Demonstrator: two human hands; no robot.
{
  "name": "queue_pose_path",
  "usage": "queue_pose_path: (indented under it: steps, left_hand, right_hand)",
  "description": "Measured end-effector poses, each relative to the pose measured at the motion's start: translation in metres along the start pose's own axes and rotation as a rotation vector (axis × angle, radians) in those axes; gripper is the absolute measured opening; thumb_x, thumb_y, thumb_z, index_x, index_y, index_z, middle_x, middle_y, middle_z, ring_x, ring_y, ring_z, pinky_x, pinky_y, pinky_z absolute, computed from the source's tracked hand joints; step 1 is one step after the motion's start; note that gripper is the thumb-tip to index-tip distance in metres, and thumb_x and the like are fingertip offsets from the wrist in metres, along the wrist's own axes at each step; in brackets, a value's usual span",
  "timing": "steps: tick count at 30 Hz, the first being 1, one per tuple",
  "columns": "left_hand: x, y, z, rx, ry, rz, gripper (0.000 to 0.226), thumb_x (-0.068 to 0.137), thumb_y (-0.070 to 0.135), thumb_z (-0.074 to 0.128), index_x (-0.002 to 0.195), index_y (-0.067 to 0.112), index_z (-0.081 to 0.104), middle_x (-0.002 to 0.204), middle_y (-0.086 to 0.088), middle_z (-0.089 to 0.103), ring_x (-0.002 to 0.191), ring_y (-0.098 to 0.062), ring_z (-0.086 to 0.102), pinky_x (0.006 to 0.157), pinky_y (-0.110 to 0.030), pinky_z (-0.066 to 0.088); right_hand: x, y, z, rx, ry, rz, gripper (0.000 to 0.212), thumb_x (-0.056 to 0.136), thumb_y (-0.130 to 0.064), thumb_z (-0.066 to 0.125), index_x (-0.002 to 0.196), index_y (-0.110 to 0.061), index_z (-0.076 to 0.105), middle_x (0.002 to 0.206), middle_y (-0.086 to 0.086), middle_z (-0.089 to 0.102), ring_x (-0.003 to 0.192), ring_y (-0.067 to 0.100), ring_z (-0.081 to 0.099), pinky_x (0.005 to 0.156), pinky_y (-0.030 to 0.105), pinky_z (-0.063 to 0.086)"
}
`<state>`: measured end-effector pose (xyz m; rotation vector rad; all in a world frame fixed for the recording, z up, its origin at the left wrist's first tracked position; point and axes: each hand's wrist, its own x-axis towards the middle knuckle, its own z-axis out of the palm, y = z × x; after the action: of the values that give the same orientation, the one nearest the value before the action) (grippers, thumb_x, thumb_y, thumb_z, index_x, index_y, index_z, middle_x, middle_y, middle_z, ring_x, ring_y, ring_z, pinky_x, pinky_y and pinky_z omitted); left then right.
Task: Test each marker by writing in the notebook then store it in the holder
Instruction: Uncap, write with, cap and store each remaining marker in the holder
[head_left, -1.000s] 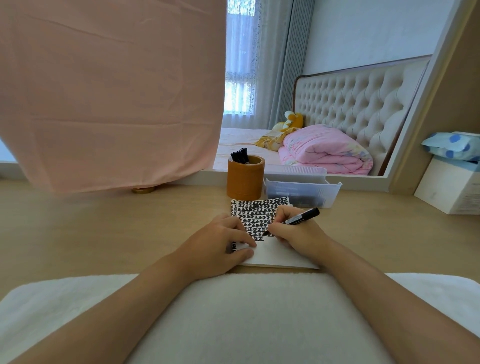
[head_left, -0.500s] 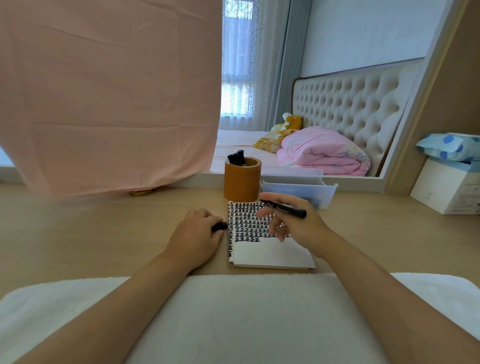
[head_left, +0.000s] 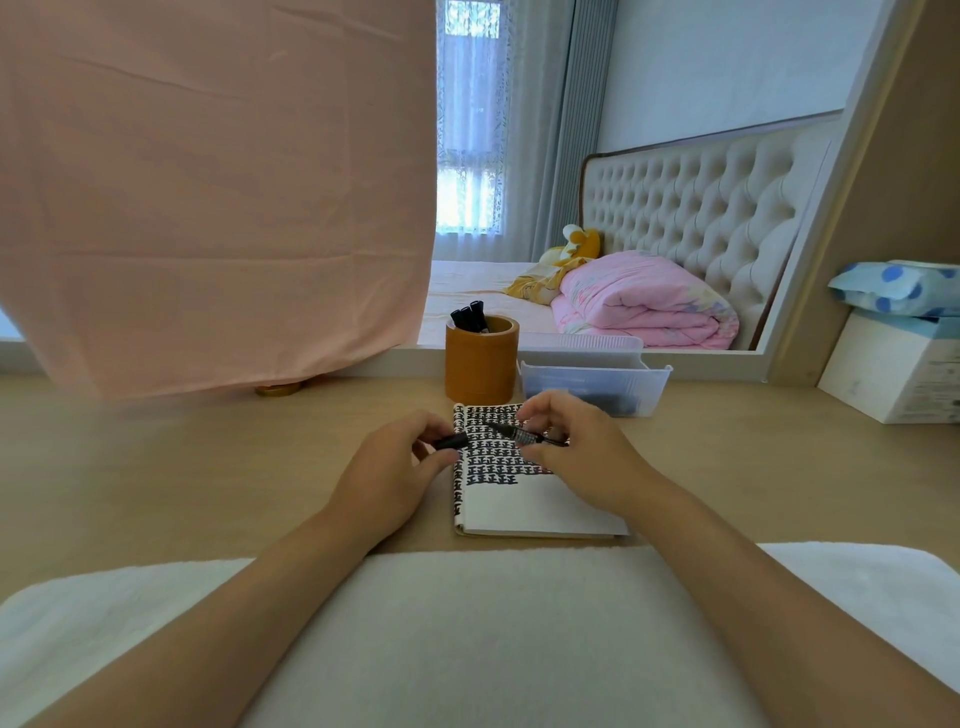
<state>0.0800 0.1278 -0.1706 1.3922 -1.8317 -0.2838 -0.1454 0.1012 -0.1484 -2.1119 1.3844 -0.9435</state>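
Note:
An open notebook (head_left: 524, 506) lies on the wooden desk, its upper half covered with rows of black marks. Above it my right hand (head_left: 582, 457) holds a black marker (head_left: 524, 435) level, its bare tip pointing left. My left hand (head_left: 395, 467) pinches the black cap (head_left: 451, 441) just left of that tip, a small gap between the two. Behind the notebook stands a round brown holder (head_left: 480, 366) with a few black markers (head_left: 470, 316) sticking out.
A clear plastic bin (head_left: 597, 384) sits right of the holder, with dark items inside. A white box (head_left: 893, 374) with a blue-dotted pack on top stands at the far right. A pink cloth (head_left: 208, 197) hangs at the back left. A white towel (head_left: 493, 634) covers the desk's front edge.
My right hand lifted the marker off the page and turned it level. My left hand left the notebook, took hold of the cap at the left and brought it up to the tip.

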Motion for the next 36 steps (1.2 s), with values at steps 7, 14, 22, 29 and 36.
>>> queue_pose_path:
  steps: [7,14,22,29,36]
  left_hand:
    - [-0.001,0.000,0.000,0.010,-0.018,0.040,0.016,0.092,0.027,0.063,0.107,0.032,0.066,0.096,0.016,0.066,0.087,-0.002,0.057,0.076,-0.015,0.042]
    - [0.000,0.002,0.002,0.026,-0.059,0.071,0.018,0.094,0.028,0.061,0.110,0.030,0.067,0.095,0.015,0.067,0.087,-0.003,0.058,0.075,-0.021,0.044]
    - [-0.002,0.006,-0.001,0.021,-0.110,0.136,0.018,0.095,0.026,0.059,0.107,0.032,0.070,0.093,0.017,0.070,0.087,0.000,0.059,0.069,-0.011,0.039]
    - [0.000,0.008,-0.004,0.012,-0.075,0.183,0.019,0.092,0.021,0.063,0.107,0.025,0.075,0.085,0.018,0.069,0.081,-0.002,0.060,0.068,-0.009,0.038]
    - [0.000,0.010,0.002,0.016,-0.065,0.219,0.017,0.092,0.021,0.064,0.105,0.025,0.074,0.083,0.022,0.066,0.080,-0.003,0.059,0.067,-0.011,0.040]
  right_hand:
    - [-0.003,-0.004,0.004,-0.223,0.045,-0.124,0.023,0.090,-0.028,0.069,0.113,-0.035,0.068,0.113,-0.015,0.064,0.097,0.005,0.056,0.086,0.030,0.052]
    - [-0.002,-0.004,0.006,-0.216,0.019,-0.196,0.022,0.088,-0.025,0.072,0.109,-0.034,0.069,0.107,-0.017,0.063,0.095,0.005,0.058,0.085,0.027,0.051]
    - [-0.002,-0.006,0.008,-0.271,-0.037,-0.347,0.026,0.091,-0.023,0.069,0.117,-0.021,0.071,0.107,-0.006,0.070,0.090,-0.002,0.054,0.075,0.004,0.037]
    - [-0.001,-0.011,0.011,-0.165,-0.097,-0.333,0.018,0.095,-0.019,0.063,0.107,-0.019,0.075,0.088,-0.001,0.072,0.080,0.010,0.062,0.073,0.031,0.052]
    - [0.001,-0.003,0.010,-0.105,-0.234,-0.214,0.011,0.098,-0.028,0.056,0.095,-0.027,0.067,0.084,-0.010,0.061,0.079,0.008,0.057,0.075,0.034,0.050]
